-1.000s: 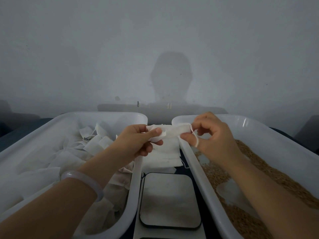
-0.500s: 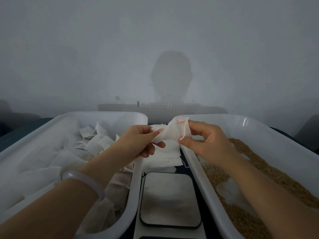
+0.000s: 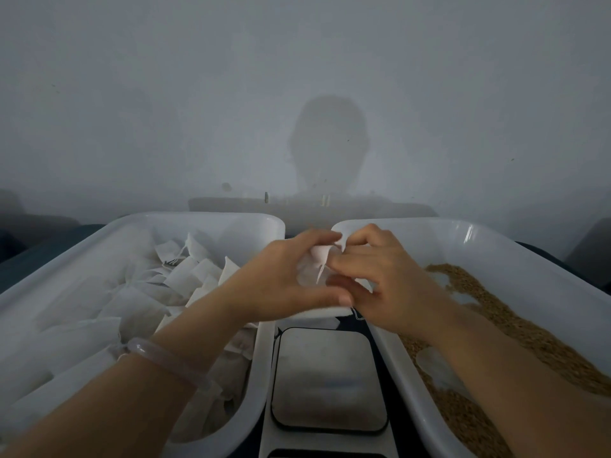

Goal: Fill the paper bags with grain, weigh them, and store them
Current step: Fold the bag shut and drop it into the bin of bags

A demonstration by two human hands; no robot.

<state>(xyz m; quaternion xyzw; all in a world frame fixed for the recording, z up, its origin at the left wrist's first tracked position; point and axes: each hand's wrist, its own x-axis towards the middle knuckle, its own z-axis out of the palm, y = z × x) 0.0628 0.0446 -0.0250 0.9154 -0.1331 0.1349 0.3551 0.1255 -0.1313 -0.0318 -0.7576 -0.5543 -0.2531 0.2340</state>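
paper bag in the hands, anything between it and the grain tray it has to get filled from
Nothing visible. Both hands, left hand and right hand, pinch the paper bag by the grain tray rim; the grain lies uncovered.

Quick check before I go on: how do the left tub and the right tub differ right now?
The left tub holds a pile of white paper bags; the right tub holds loose brown grain. The left tub's floor is hidden under bags, while bare white patches show through the right tub's grain. Both are white plastic tubs flanking the scale.
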